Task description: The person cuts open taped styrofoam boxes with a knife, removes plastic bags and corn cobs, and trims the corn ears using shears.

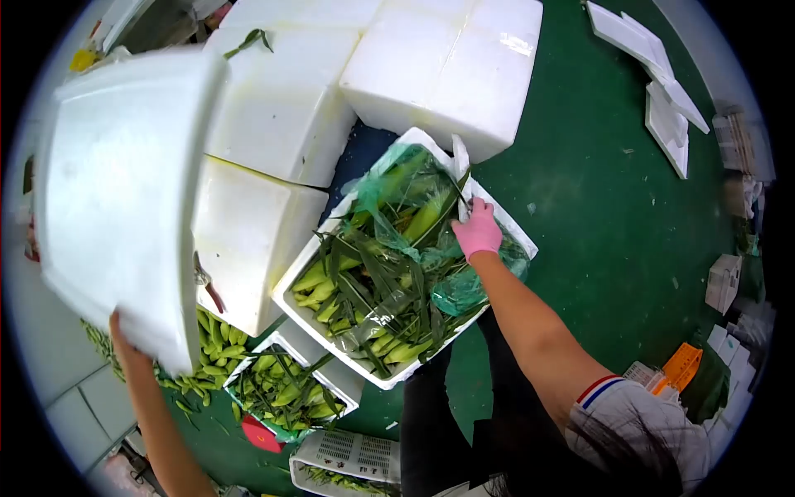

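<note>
While the left hand [131, 352] grasps the lower edge of a large white foam piece [120, 199] — blurred, so whether it is a lid or a box cannot be told — the right hand [479, 232], in a pink glove, reaches into a big open foam box [331, 341]. Its fingers are beside a white strip [461, 161] near the far rim; whether that grip is clenched on the strip or on plastic, I cannot tell. The big box is filled with green produce [315, 282] in slender, husk-like pieces, mixed with long dark leaves [373, 265], and crumpled green plastic [460, 294] lies over its right side and far end. A smaller foam box [348, 386], nearer the person and to the left, holds more of the same produce and a few leaves, with green lining showing at its edge. Loose pieces [219, 340] are heaped just left of it. At the bottom of the view, a printed white container [352, 451] has thin green pieces inside. Closed-looking foam blocks [443, 66] stand beyond the big box, and cutters with red handles [213, 292] lie against the near-left one. Flat foam slabs [638, 45] lie on the green floor [580, 215] at upper right; an orange crate [683, 364] sits at lower right — its contents too small to tell.
</note>
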`<state>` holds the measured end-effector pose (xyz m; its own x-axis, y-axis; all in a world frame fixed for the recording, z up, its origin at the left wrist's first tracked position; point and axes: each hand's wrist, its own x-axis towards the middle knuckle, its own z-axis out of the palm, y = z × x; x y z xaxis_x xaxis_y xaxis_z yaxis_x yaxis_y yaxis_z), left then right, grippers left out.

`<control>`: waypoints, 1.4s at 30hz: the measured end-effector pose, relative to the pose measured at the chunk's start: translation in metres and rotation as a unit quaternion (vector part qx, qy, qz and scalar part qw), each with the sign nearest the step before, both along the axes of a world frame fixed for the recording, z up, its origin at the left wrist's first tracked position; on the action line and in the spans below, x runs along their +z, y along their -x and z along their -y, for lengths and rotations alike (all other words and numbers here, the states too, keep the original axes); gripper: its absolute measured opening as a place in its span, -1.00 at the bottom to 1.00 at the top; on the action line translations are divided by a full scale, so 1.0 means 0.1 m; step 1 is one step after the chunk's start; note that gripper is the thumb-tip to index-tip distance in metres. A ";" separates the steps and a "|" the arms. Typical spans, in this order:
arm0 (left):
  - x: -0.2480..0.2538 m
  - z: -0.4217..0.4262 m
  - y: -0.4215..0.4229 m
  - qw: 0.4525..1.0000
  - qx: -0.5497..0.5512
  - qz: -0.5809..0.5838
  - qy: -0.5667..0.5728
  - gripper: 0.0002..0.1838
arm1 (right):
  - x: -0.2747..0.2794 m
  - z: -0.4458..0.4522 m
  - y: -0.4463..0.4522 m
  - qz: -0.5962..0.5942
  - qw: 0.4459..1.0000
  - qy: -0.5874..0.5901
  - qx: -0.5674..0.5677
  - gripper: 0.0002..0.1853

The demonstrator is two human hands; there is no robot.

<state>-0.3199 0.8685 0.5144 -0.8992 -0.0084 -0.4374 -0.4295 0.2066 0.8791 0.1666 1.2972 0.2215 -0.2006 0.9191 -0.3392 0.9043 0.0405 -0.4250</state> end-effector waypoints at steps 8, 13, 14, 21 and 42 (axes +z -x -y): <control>-1.62 -0.90 0.31 0.990 0.000 0.144 0.008 -0.48 | 0.15 -0.92 -1.01 -0.193 0.944 0.268 0.000 -0.54; -1.99 -1.16 -0.01 0.979 0.086 0.184 -0.013 -0.42 | -0.32 -1.49 -1.04 -0.121 0.930 0.314 0.150 -0.62; -1.91 -1.36 -0.20 0.969 0.135 0.205 0.003 -0.36 | -0.31 -1.59 -0.98 -0.096 0.920 0.343 0.164 -0.61; -1.92 -2.09 -1.45 0.775 -0.235 -0.315 0.496 -0.43 | -0.30 -1.45 -0.93 -0.038 0.957 0.261 0.122 -0.60; -3.06 -3.66 -4.80 0.747 -0.508 -0.256 0.345 -0.46 | 0.24 -0.88 -1.28 -0.209 0.959 0.154 0.118 -0.68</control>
<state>0.1599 1.2343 0.2083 -0.6421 0.7275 -0.2416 0.6124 0.6764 0.4091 0.2942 1.3857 0.2456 -0.5681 0.7008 -0.4315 0.6341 0.0385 -0.7723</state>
